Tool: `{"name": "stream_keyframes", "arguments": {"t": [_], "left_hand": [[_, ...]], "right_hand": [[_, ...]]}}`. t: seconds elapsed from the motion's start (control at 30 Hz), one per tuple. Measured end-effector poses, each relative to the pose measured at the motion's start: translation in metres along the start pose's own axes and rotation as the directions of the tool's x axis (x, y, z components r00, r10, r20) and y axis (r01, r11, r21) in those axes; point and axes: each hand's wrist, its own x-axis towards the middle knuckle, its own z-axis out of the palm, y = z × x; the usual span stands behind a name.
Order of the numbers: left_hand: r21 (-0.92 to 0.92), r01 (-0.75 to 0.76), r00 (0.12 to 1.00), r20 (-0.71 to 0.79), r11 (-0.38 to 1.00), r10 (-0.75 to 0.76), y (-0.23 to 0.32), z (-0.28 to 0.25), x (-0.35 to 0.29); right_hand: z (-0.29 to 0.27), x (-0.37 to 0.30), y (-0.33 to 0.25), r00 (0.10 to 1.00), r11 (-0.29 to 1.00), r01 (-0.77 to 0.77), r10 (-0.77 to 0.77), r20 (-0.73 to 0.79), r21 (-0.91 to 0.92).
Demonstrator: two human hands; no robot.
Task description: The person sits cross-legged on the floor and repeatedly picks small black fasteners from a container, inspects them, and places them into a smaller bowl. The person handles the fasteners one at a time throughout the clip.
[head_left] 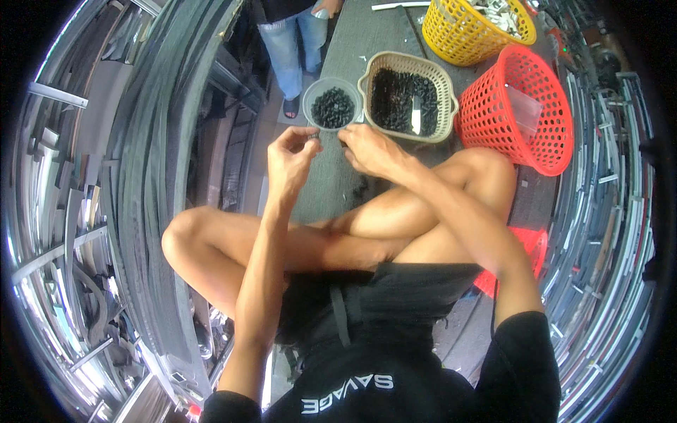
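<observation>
My left hand [293, 155] is raised in front of my crossed legs, thumb and fingers pinching a small dark piece [314, 136]. Close to its right, my right hand [370, 149] has its fingers curled together near the rim of a clear round tub [307, 116]; whatever they pinch is too small to make out. Small black pieces [333, 107] lie heaped inside the tub. Beside it, to the right, stands a beige rectangular basket [451, 106] with many more black pieces and a pale strip [416, 115] in it.
A red perforated basket [486, 120] leans at the right, holding a clear plastic piece. Behind it a yellow basket [451, 35] contains white scraps. Another person [285, 56] in jeans stands at the far left. Racks of long strips [151, 141] line both sides.
</observation>
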Motion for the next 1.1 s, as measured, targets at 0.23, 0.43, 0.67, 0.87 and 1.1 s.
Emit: {"name": "stream_keyframes", "arguments": {"t": [0.23,0.43,0.67,0.87,1.1], "left_hand": [[-0.006,0.019,0.998,0.056,1.000,-0.019,0.011,-0.001,-0.001],[-0.063,-0.022,0.996,0.089,0.998,0.028,0.008,0.001,-0.003],[-0.094,-0.025,1.000,0.014,0.995,0.027,0.009,0.002,-0.002],[-0.128,-0.036,0.999,0.018,0.991,0.038,0.005,0.004,-0.001],[-0.171,-0.063,0.997,0.039,0.983,0.071,0.007,0.003,-0.004]], "right_hand": [[-0.030,0.006,-0.027,0.942,0.929,0.055,0.074,-0.328,0.367],[-0.040,0.010,-0.031,0.962,0.821,-0.061,0.200,-0.185,0.568],[-0.047,0.009,-0.036,0.961,0.784,-0.005,0.176,-0.215,0.620],[-0.043,0.010,-0.035,0.953,0.808,0.038,0.148,-0.264,0.588],[-0.044,0.009,-0.038,0.961,0.649,-0.138,0.271,-0.057,0.748]]}}
